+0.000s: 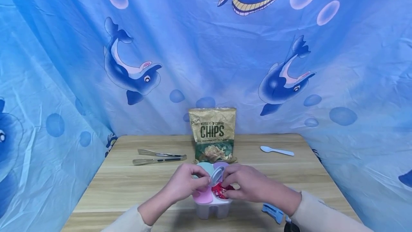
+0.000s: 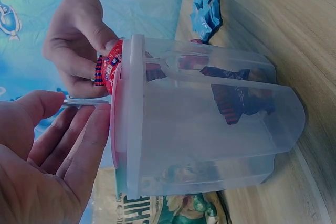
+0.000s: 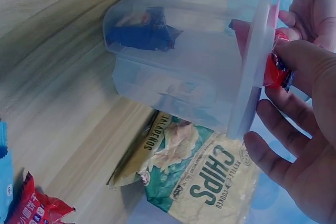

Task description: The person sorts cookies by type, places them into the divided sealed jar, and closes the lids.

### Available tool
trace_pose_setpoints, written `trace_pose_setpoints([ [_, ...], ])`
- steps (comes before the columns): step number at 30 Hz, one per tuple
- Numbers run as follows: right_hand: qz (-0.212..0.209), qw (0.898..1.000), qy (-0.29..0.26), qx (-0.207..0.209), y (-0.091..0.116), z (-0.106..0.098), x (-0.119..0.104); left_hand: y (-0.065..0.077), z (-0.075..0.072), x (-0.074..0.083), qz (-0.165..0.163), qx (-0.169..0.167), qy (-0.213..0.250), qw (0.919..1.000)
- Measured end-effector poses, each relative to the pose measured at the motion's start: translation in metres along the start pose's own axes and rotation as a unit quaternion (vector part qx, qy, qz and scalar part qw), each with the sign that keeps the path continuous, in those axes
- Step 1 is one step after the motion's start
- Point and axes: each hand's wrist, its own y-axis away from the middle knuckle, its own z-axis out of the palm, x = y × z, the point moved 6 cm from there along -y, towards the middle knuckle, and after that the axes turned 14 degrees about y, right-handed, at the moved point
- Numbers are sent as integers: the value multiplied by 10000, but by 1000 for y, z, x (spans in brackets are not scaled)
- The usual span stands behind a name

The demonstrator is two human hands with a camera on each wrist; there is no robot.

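Observation:
A translucent container [image 1: 213, 210] with several compartments stands at the table's front, under mint, purple and pink lids [image 1: 203, 197]. My left hand [image 1: 185, 183] pinches the pale loop handle [image 1: 217, 175] on its top between thumb and fingers. At the front right compartment, my right hand [image 1: 246, 183] pinches a red snack packet [image 3: 274, 72]. Part of this packet reaches down through the opening, and part sticks out above the rim. Through the clear wall, a dark blue packet [image 2: 236, 90] shows low inside one compartment.
Behind the container stands a chips bag [image 1: 213, 131]. Metal tongs [image 1: 157, 156] lie to the left and a white spoon [image 1: 276, 150] to the right. A blue packet [image 1: 273, 212] lies by my right forearm; another red packet [image 3: 39, 203] shows in the right wrist view.

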Motion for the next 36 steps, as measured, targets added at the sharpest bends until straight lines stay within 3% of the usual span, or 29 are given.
trace_pose_setpoints([
  [8,140,9994,-180,-266,1,3,2,0,-1,0,23,27,-44,10000],
  [13,-167,9983,-459,-328,7,2,4,1,0,-3,-44,27,103,9999],
  [16,-270,9975,-595,-254,8,2,7,0,1,-4,-57,9,173,9998],
  [19,-100,9977,-658,-128,7,1,11,-1,1,-4,-42,-5,161,9999],
  [23,38,9985,-541,-100,5,-2,12,-2,1,-1,-49,-12,122,9999],
  [30,-518,9978,-244,-336,4,-6,7,-3,0,0,-29,-39,106,9999],
  [36,-494,9970,-157,-581,5,-6,5,-1,2,-1,-89,-69,203,9997],
])
